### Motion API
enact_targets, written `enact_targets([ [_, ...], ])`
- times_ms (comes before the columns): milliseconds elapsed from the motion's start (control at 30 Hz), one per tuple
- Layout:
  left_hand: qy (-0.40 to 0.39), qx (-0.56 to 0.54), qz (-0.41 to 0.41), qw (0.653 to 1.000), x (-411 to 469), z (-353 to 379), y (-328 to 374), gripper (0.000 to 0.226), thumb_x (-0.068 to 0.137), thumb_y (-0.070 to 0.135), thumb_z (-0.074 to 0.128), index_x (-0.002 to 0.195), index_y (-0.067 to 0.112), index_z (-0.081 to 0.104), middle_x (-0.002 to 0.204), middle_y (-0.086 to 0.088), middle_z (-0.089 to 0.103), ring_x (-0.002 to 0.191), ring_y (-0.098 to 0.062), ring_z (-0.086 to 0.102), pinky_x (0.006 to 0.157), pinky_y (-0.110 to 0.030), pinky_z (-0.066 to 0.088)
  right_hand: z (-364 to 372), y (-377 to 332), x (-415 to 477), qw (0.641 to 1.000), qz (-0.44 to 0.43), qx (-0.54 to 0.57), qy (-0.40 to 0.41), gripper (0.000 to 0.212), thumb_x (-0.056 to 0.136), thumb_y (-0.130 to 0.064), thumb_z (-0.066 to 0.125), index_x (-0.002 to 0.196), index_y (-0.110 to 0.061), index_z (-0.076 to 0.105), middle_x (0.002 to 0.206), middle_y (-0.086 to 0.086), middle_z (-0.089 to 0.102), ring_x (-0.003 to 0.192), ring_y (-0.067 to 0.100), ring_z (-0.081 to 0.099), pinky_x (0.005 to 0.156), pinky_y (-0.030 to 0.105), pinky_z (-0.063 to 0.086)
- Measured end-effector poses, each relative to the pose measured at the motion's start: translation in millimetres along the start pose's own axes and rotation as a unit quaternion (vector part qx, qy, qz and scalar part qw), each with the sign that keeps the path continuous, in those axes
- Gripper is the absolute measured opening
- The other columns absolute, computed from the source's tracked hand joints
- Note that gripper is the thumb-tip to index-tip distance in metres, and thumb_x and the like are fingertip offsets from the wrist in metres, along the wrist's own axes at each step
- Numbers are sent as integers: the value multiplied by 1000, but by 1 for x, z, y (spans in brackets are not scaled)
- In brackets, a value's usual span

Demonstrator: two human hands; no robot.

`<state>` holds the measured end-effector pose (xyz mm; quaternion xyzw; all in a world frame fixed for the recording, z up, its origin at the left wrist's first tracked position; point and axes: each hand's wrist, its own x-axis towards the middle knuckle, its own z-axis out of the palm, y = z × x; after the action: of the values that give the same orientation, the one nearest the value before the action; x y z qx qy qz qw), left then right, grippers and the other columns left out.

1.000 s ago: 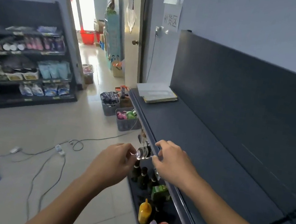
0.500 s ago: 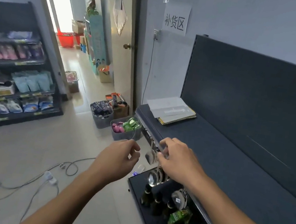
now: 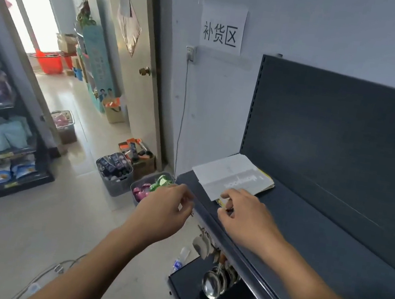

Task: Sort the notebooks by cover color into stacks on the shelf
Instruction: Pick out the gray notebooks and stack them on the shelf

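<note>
Straight ahead, the notebooks [image 3: 233, 178] lie flat at the shelf's [image 3: 307, 231] far end, long side slanting right. Your right hand [image 3: 247, 219], loosely curled and empty, sits just before their near corner. Your left hand [image 3: 163, 211] hangs off the edge, curled; I cannot tell whether it holds anything.

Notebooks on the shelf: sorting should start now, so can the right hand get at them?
Probably yes. The right hand hovers at the near edge of the notebooks, fingers loosely curled, and nothing lies between them on the shelf.
</note>
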<state>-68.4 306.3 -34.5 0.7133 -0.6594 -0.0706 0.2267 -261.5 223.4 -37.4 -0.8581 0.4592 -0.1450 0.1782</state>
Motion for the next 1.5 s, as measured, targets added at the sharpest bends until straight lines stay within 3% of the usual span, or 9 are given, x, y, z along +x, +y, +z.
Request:
enact_targets([
  [200, -28, 10, 41, 999, 87, 4, -23, 27, 98, 36, 50, 119, 26, 64, 108, 10, 66, 90, -5, 60, 80, -22, 48, -1, 19, 60, 998, 58, 12, 32, 35, 96, -39, 51, 129, -28, 56, 111, -14, 55, 89, 12, 58, 81, 35, 51],
  [533, -98, -10, 112, 989, 198, 44, -31, 25, 97, 39, 49, 115, 29, 64, 103, 15, 67, 83, -8, 63, 77, -31, 52, -1, 58, 100, 982, 188, -5, 35, 38, 96, -36, 50, 132, -26, 55, 124, -9, 56, 108, 19, 57, 89, 37, 50],
  [667, -140, -24, 155, 978, 241, 66, -36, 24, 98, 37, 49, 114, 27, 64, 103, 13, 67, 83, -9, 63, 81, -36, 55, 7, 67, 112, 966, 252, -12, 57, 37, 96, -35, 51, 131, -26, 56, 122, -10, 56, 104, 18, 59, 84, 36, 50],
  [800, -178, -27, 207, 962, 274, 86, -43, 24, 99, 35, 50, 116, 26, 64, 105, 10, 68, 83, -11, 64, 79, -34, 55, 17, 67, 123, 942, 322, -15, 89, 34, 95, -35, 53, 127, -27, 57, 118, -9, 56, 98, 17, 59, 73, 32, 44],
  [933, -198, -27, 233, 952, 301, 101, -51, 27, 99, 34, 51, 120, 23, 63, 114, 5, 65, 89, -16, 64, 79, -36, 56, 31, 61, 132, 910, 401, -2, 104, 33, 97, -33, 55, 127, -21, 56, 108, -5, 54, 94, 18, 59, 78, 40, 54],
  [1067, -178, 74, 233, 953, 311, 110, -63, 49, 94, 53, 51, 124, 15, 53, 118, -4, 56, 106, -26, 57, 71, -35, 46, 49, 54, 140, 858, 494, 28, 139, 38, 99, -42, 52, 120, -11, 55, 118, 5, 54, 98, 25, 59, 78, 39, 52],
  [1233, -192, 108, 234, 947, 307, 120, -74, 56, 93, 63, 50, 116, 13, 47, 109, -6, 58, 91, -26, 60, 63, -32, 38, 71, 45, 152, 820, 561, 55, 96, 53, 96, -61, 49, 111, -10, 54, 123, 8, 49, 98, 29, 59, 77, 40, 51],
  [1367, -209, 87, 204, 952, 304, 122, -71, 54, 90, 67, 54, 103, 16, 45, 101, -3, 59, 73, -17, 43, 57, -30, 34, 80, 39, 157, 813, 571, 15, 113, 50, 96, -53, 57, 118, -9, 52, 126, 9, 47, 107, 31, 58, 74, 35, 47],
  [1500, -205, 68, 194, 957, 298, 125, -71, 62, 88, 68, 56, 113, 12, 51, 95, 1, 47, 74, -15, 42, 54, -26, 30, 83, 36, 158, 816, 557, -4, 155, 47, 95, -48, 59, 123, -11, 50, 122, 6, 47, 109, 26, 55, 74, 34, 48],
])
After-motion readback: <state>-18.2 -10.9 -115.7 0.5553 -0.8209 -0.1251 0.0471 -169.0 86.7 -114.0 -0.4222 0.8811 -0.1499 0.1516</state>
